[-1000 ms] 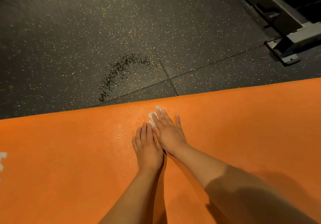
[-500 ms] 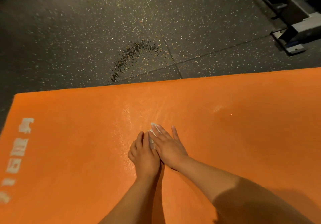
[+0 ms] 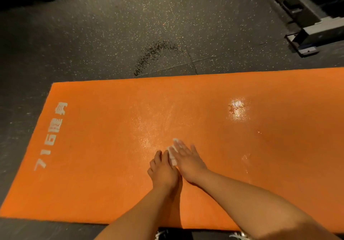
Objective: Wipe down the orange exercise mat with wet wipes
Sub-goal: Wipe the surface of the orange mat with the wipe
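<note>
**Both hands flat on a wipe, mid-mat, with "716" printed at the mat's end**

At the near edge of the orange mat, two pale scraps on the dark floor may be shoes; too little shows to say.

On the mat, nearer this edge than the far one, the right hand lies open and flat, fingers straight, pressing a white wet wipe onto the surface. The left hand rests palm-down just beside it, released, its fingertips touching the wipe's near side. Neither hand grasps the wipe.

Along the mat's left end runs pale writing: "716", then characters too blurred to read surely. Half a second ago only part of it showed at the picture's edge; a second ago the hands were at the mat's far edge, and they have since drawn back toward the near edge.

Right of the hands and further in, a wet patch glares brightly, which was faint before.

Beyond the mat's far edge lies speckled dark floor, with a curved dark scuff close to the edge. Further off, past the mat's right part, stands a grey metal machine base.
</note>
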The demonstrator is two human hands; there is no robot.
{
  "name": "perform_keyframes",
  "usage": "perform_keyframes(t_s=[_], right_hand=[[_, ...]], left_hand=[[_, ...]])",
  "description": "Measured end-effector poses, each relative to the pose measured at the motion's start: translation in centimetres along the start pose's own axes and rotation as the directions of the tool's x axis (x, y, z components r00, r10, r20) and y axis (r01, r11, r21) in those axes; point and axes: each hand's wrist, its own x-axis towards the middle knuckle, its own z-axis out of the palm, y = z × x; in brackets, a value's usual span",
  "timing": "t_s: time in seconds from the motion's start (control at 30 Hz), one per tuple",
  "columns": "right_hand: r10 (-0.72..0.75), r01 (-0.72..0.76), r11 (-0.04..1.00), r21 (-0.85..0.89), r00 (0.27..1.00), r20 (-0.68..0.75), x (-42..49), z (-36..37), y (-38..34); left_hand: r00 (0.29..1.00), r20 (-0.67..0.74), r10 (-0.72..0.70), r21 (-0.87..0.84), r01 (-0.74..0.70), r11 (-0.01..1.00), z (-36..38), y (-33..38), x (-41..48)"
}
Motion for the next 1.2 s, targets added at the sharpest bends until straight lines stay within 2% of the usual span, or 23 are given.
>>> perform_keyframes(t_s=[0.07,0.1,0.2,0.27,0.3,0.4,0.43,0.47,0.5,0.57,0.6,0.67,0.73,0.77,0.87,0.9,0.93,1.0,1.1,1.13,1.2], right_hand=[[-0.080,0.080,0.996,-0.036,0.997,0.008,-0.8,0.6,0.1],[-0.054,0.053,0.997,-0.058,0.998,-0.015,-0.6,0.6,0.5],[0.220,-0.226,0.973,-0.038,0.968,-0.117,0.2,-0.5,1.7],[0.277,-0.279,0.960,0.001,0.952,-0.129,0.9,-0.9,1.4],[0.232,-0.234,0.972,0.004,0.965,-0.119,1.3,-0.7,1.0],[-0.019,0.016,0.998,-0.059,0.998,-0.052,2.4,0.2,0.3],[-0.041,0.037,0.996,-0.080,0.998,-0.053,2.9,0.1,0.8],[0.012,-0.019,0.996,-0.082,0.997,-0.078,3.6,-0.1,1.5],[0.124,-0.134,0.988,-0.071,0.985,-0.122,4.3,-0.5,2.2],[0.327,-0.338,0.941,-0.029,0.927,-0.183,5.4,-1.0,2.5],[0.326,-0.332,0.943,-0.006,0.927,-0.184,6.0,-1.0,1.8],[0.144,-0.143,0.990,0.016,0.982,-0.121,6.9,-0.4,-0.4],[-0.040,0.038,0.999,-0.028,0.997,-0.066,8.0,-0.2,-1.5],[-0.040,0.037,0.999,-0.037,0.995,-0.086,9.0,-0.3,-1.5],[0.178,-0.176,0.984,0.027,0.970,-0.165,11.5,-1.4,-1.4],[0.199,-0.196,0.980,0.034,0.967,-0.161,11.9,-1.5,-1.7],[0.169,-0.168,0.986,0.019,0.974,-0.153,12.0,-1.4,-2.2],[0.007,-0.009,1.000,-0.028,0.996,-0.089,11.3,-0.9,-2.9],[-0.218,0.219,0.973,-0.080,0.976,0.019,8.5,0.7,-3.0],[-0.268,0.269,0.958,-0.101,0.963,0.031,7.3,1.2,-2.7],[-0.313,0.314,0.931,-0.187,0.949,0.036,4.9,1.8,-1.6]], left_hand=[[1.000,0.007,0.010,-0.037,-0.010,0.999,0.3,-0.5,-0.8],[1.000,0.007,0.023,-0.030,-0.023,0.999,0.3,-0.9,-1.0],[0.998,-0.015,0.053,0.005,-0.053,0.999,0.3,-2.0,-0.7],[0.998,-0.027,0.053,0.004,-0.053,0.999,0.2,-1.9,0.1],[0.998,-0.037,0.049,0.000,-0.049,0.999,0.2,-1.7,0.6],[0.997,-0.076,0.017,-0.011,-0.018,1.000,0.2,-1.1,2.2],[0.997,-0.082,0.007,-0.012,-0.008,1.000,0.2,-1.0,2.8],[0.997,-0.082,0.003,-0.014,-0.004,1.000,0.2,-1.1,3.3],[0.997,-0.082,0.003,-0.021,-0.005,1.000,0.1,-1.3,3.8],[0.995,-0.096,0.002,-0.053,-0.007,0.999,0.1,-1.7,4.5],[0.993,-0.115,0.005,-0.075,-0.014,0.997,0.1,-1.9,4.7],[0.988,-0.154,0.016,-0.135,-0.037,0.990,0.0,-2.4,4.9],[0.983,-0.177,0.038,-0.190,-0.072,0.979,-0.3,-3.1,5.4],[0.981,-0.184,0.061,-0.191,-0.097,0.977,-0.4,-3.5,5.6],[0.971,-0.206,0.117,-0.183,-0.156,0.971,-0.3,-4.5,5.7],[0.969,-0.219,0.115,-0.203,-0.160,0.966,-0.1,-4.6,5.5],[0.966,-0.236,0.104,-0.228,-0.160,0.960,0.2,-4.6,5.3],[0.962,-0.269,0.050,-0.322,-0.139,0.936,0.8,-4.4,5.1],[0.959,-0.279,-0.052,-0.518,-0.105,0.849,1.0,-4.7,4.5],[0.961,-0.269,-0.060,-0.530,-0.095,0.843,0.9,-4.9,4.0],[0.968,-0.253,-0.004,-0.450,-0.114,0.886,0.9,-5.7,2.6]])
